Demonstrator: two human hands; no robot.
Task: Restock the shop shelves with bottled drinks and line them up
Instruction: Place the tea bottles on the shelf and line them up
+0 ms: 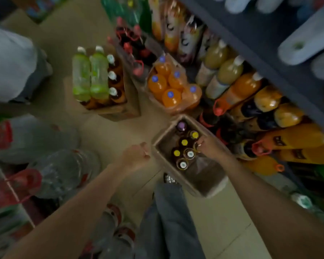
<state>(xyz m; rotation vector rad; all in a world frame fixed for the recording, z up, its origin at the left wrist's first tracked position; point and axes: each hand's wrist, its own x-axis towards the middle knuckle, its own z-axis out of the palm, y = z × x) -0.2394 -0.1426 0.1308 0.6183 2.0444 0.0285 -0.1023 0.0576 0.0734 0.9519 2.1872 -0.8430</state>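
box [164, 157] of bottles | right hand [210, 147] grips a bottle top | left hand [137, 156] curled, holding nothing

We are in a shop aisle, on the floor [67, 34] beside a stocked shelf [251, 43]. Along the shelf we see rows of large drink bottles [230, 71] in orange, yellow and dark colours, packed close and leaning side by side. On the floor stand opened cartons [187, 152] of small capped bottles, a shrink-wrapped pack [168, 90] of orange drinks with blue caps, and green bottles [90, 75] laid on another carton. At the left we see big clear water bottles [64, 172] with red handles.
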